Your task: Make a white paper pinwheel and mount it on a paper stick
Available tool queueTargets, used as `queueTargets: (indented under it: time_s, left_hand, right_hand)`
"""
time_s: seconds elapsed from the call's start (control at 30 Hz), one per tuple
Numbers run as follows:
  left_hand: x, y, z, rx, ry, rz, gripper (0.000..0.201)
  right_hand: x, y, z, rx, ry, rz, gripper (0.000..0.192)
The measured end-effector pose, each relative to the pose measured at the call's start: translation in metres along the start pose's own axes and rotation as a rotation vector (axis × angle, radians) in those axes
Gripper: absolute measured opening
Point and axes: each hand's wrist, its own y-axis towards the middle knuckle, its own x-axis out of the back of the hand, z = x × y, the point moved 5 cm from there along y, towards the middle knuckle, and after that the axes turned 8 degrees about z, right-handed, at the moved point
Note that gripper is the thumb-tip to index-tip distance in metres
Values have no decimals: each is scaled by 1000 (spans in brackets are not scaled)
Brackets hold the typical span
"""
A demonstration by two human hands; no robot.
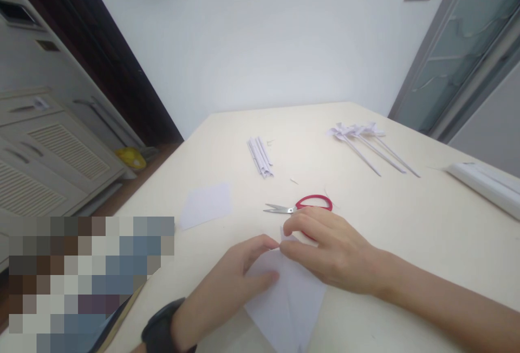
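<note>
Cream desk [406,223] under white wall. We are pinning white paper sheet [292,301] flat at near edge, left hand [233,277] pressing it down, right hand [325,247] pinching far corner, fingers closed on paper tip to set crease. Sheet lying like diamond, long axis running near to far, tip pointing toward red scissors [303,205] just beyond. Paper pinwheels [365,142] waiting far right.
</note>
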Motion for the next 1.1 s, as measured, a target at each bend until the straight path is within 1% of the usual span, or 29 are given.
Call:
queueTargets:
  time_s: [0.1, 0.17, 0.27, 0.33, 0.43, 0.6, 0.7, 0.77, 0.93, 1.1]
  left_hand:
    - [0, 0, 0, 14, -128, -3, 24]
    - [2, -1, -1, 21, -218, -53, 23]
    - [5, -3, -4, 50, -304, -165, 23]
    - [5, -4, -7, 64, -350, -197, 25]
    - [5, -5, -11, 58, -386, -214, 30]
    - [5, -6, -11, 40, -359, -250, 32]
    - [5, -6, -12, 9, -299, -267, 34]
    - [6, -6, -13, -23, -244, -275, 32]
    - [13, -8, -14, -84, -113, -291, 20]
    - [16, -8, -11, -83, -68, -301, 18]
  right_hand:
    - [-1, 1, 1, 13, 52, 19, 19]
    - [-2, 1, 1, 20, 87, 26, 17]
    - [-2, 1, 1, 19, 121, 21, 16]
    - [-2, 1, 0, 17, 138, 14, 18]
    - [-2, 0, -2, 14, 139, 12, 18]
    - [0, 2, -1, 26, 103, -26, 13]
    - [1, 4, 0, 16, 96, -13, 14]
    - [1, 5, 1, 1, 108, 6, 15]
    - [-2, 4, -3, -117, 212, 56, 16]
    - [0, 2, -1, -31, 152, 24, 18]
